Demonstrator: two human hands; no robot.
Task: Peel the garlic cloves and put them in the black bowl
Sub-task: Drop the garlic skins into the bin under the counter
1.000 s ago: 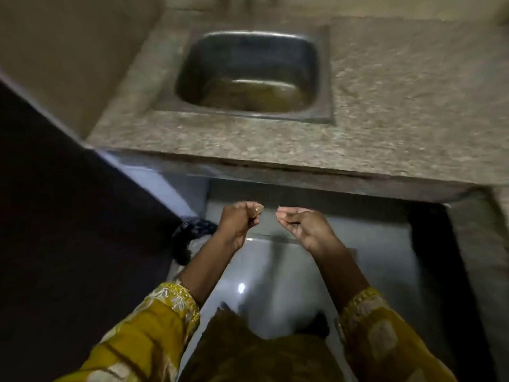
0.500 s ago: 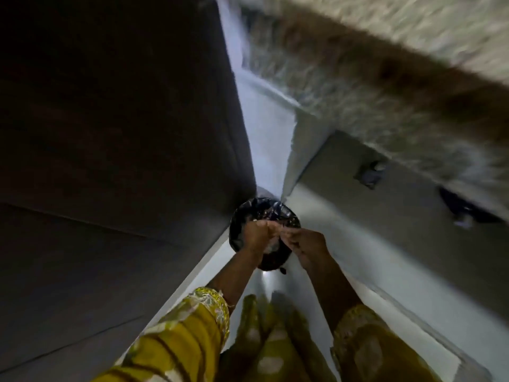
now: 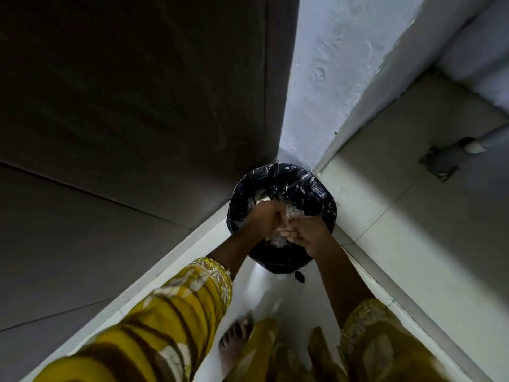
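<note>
I look straight down at a round bin lined with a black plastic bag (image 3: 281, 177) standing on the floor in a corner. Both my hands hover over its opening, touching each other. My left hand (image 3: 264, 220) is curled into a fist. My right hand (image 3: 307, 237) is curled too, its thumb against the left fist. Whitish scraps (image 3: 278, 241) lie inside the bag beneath the hands. Whether either hand holds anything is hidden. No garlic cloves or black bowl are in view.
A dark panel (image 3: 137, 119) fills the left side. A pale painted wall (image 3: 330, 78) meets it behind the bin. A grey pipe and bracket (image 3: 451, 155) sit low at the right. My bare foot (image 3: 234, 346) stands on the glossy white floor.
My view swung from the sink and counter down to the bin. My hands came together and moved out over the bin's opening.
</note>
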